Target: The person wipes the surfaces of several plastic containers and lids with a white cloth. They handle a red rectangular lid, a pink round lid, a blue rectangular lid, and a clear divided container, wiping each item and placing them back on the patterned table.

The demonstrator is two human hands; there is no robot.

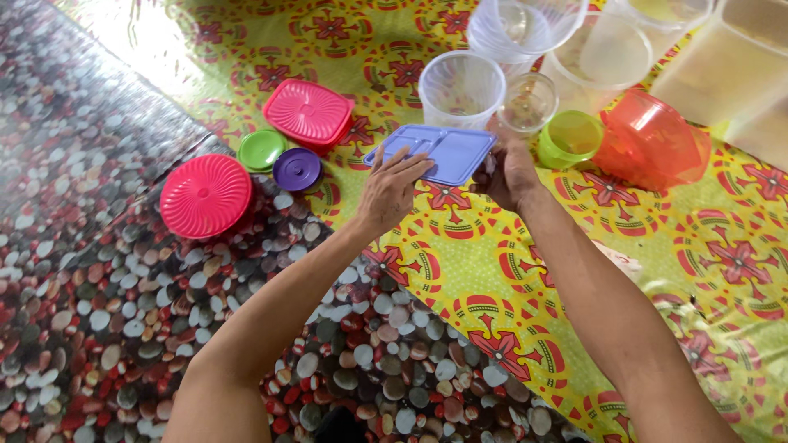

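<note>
Both my hands hold a flat blue rectangular lid [439, 150] with moulded compartments, just above a yellow mat with red flower patterns [484, 262]. My left hand [388, 190] grips its near left edge with fingers spread on top. My right hand [507, 171] clasps its right end. Just beyond the lid stand a clear round tub [461, 89] and a small clear cup [528, 102].
A round pink lid [204, 195], green lid [261, 149], purple lid [296, 169] and a square pink box [309, 112] lie at left on the pebble-print floor [107, 312] and the mat's edge. A green cup [570, 138], orange container [650, 141] and several clear tubs [599, 49] sit at right.
</note>
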